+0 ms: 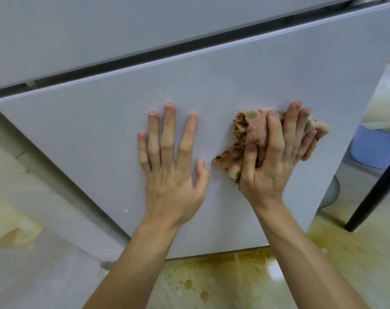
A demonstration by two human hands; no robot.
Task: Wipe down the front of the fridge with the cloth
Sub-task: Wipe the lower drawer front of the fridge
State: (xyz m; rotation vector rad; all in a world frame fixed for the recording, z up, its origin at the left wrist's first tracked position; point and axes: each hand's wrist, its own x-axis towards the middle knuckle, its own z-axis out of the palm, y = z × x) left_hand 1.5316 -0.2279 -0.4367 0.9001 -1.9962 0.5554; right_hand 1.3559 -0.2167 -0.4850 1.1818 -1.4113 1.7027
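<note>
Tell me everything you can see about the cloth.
The cloth is pinkish-brown with green spots, terry-like, with frayed edges. It is crumpled into a wad and pressed against the pale lower fridge door. The right hand grips it, fingers over the top, thumb curled into its folds. A corner pokes out toward the left hand, which lies flat on the door without touching it.
</note>
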